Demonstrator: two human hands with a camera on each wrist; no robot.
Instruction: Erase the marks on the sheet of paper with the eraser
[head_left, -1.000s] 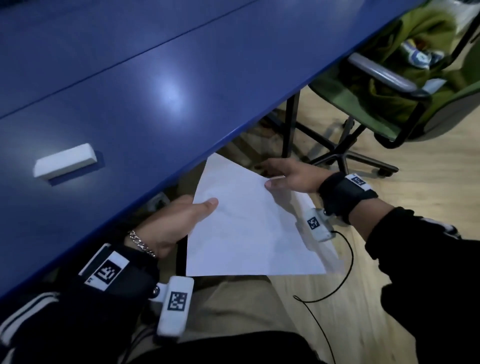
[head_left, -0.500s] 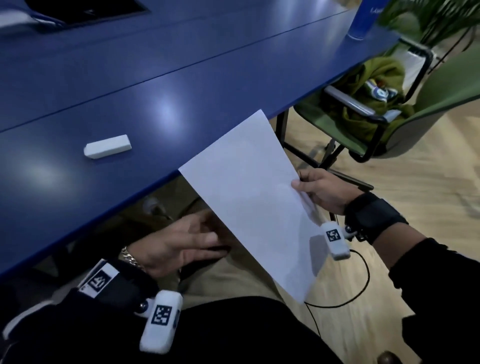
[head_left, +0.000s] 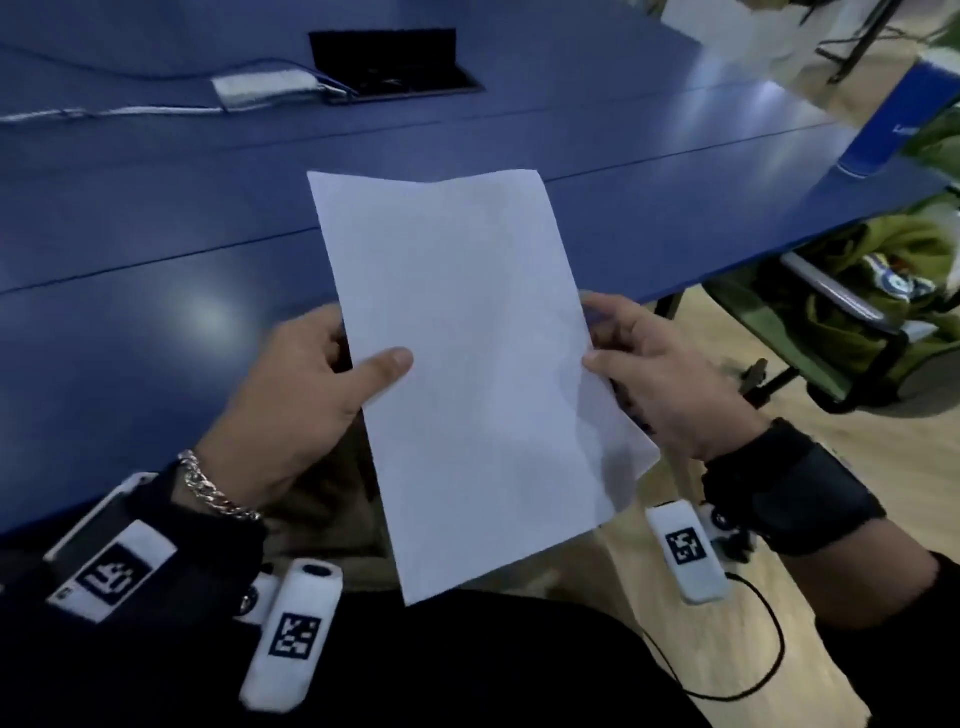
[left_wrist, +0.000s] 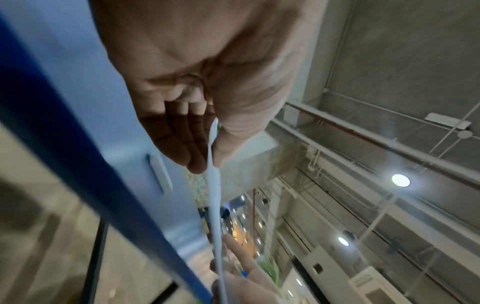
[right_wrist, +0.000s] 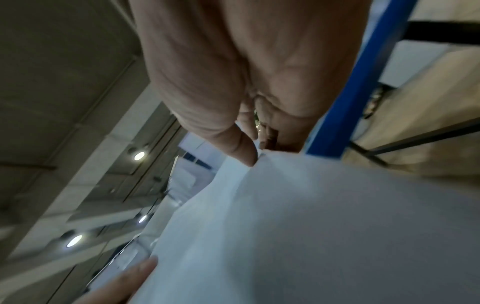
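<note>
A white sheet of paper (head_left: 467, 364) is held upright over the near edge of the blue table (head_left: 156, 234); I see no marks on the side facing me. My left hand (head_left: 363, 374) pinches its left edge, thumb on the front and fingers behind. At the right edge, my right hand (head_left: 605, 338) pinches the sheet the same way. The left wrist view shows the paper (left_wrist: 215, 205) edge-on between thumb and fingers (left_wrist: 197, 144), and a small white oblong, probably the eraser (left_wrist: 161, 174), on the table beyond. In the head view the eraser is hidden. The right wrist view shows the thumb (right_wrist: 246, 156) on the paper (right_wrist: 311, 226).
At the back of the table there is an open black cable hatch (head_left: 389, 62), with a white adapter (head_left: 265, 85) and cables beside it. A blue container (head_left: 893, 119) stands at the table's right end. Right of the table, a green chair (head_left: 857, 312) stands on the wooden floor.
The sheet has come up from below the table edge and now stands upright over it. My left hand, off the paper half a second ago, grips its left edge again.
</note>
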